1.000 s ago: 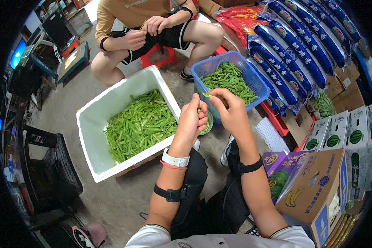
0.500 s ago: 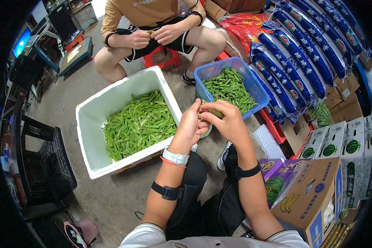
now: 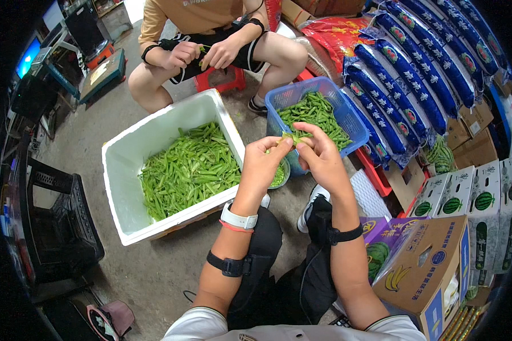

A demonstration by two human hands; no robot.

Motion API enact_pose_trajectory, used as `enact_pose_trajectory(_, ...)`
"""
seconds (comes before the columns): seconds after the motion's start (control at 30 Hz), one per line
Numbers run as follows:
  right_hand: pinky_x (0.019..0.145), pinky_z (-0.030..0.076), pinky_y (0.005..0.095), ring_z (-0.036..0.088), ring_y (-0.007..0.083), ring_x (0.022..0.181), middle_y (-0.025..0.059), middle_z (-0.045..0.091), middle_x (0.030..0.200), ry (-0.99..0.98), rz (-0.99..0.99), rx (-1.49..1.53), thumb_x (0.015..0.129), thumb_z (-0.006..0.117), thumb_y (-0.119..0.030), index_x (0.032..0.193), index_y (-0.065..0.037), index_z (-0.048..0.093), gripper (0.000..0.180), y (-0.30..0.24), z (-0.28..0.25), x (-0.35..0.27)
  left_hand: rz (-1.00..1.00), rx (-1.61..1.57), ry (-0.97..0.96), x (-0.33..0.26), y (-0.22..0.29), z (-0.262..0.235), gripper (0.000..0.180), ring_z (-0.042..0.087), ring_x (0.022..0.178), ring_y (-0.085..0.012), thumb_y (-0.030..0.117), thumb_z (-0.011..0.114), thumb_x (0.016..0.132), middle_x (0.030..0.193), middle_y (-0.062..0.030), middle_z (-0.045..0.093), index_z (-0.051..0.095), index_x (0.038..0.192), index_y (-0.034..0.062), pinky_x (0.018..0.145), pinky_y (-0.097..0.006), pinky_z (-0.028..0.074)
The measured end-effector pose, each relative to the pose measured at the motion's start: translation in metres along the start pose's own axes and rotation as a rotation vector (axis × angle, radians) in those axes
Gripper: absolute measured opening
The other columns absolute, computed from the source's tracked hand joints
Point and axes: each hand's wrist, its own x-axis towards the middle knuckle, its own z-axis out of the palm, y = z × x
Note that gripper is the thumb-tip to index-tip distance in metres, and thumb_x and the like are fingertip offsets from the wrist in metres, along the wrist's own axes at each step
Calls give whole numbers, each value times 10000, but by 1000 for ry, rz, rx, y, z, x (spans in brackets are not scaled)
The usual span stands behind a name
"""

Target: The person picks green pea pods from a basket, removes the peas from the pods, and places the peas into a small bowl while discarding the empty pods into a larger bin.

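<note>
Both forearms reach forward, the left hand [image 3: 263, 165] and right hand [image 3: 323, 159] meeting fingertip to fingertip, pinching a slim green pea pod [image 3: 293, 137] over the small round green bowl [image 3: 279, 174], which the left hand mostly hides.

Bare forearms, white short sleeves, dark trousers

The left hand [image 3: 261, 165] has a white watch with a thin red band at its wrist; black straps circle both forearms, a thin cable trails from the right one, and the right hand [image 3: 322, 159] is bare.
</note>
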Motion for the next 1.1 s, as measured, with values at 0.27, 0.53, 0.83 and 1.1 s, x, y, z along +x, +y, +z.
enact_pose_trajectory(0.27, 511, 388, 222, 481, 66, 572, 5, 552, 733, 4, 61, -56, 949, 508, -111, 1179, -9, 507, 252, 9, -1, 0, 0, -23, 51, 3, -7, 0, 186, 362, 528, 15, 132, 665, 869, 622, 92, 481, 684, 929, -42, 454, -188, 256)
enact_pose_trajectory(0.53, 469, 375, 223, 483, 60, 541, 38, 625, 768, 73, 66, -62, 946, 517, -124, 1136, 1, 511, 228, 12, 1, 2, 207, 330, 191, 1, -3, 3, 146, 389, 485, -41, 117, 693, 831, 593, 25, 501, 653, 899, -6, 459, -233, 311)
enact_pose_trajectory(0.83, 513, 377, 200, 477, 43, 577, 23, 622, 774, 82, 75, -43, 935, 513, -109, 1169, -5, 493, 256, 9, 4, 1, 435, 605, 77, 5, -9, -4, 160, 425, 482, -93, 113, 704, 816, 564, -41, 506, 712, 962, 48, 457, -286, 335)
enact_pose_trajectory(1.1, 557, 399, 201, 494, 45, 643, 22, 606, 807, 77, 17, 72, 943, 514, -104, 1192, -18, 487, 265, 10, 4, 0, 580, 743, 77, -5, 7, 1, 109, 342, 444, -70, 109, 683, 836, 494, -16, 399, 690, 911, 30, 432, -276, 291)
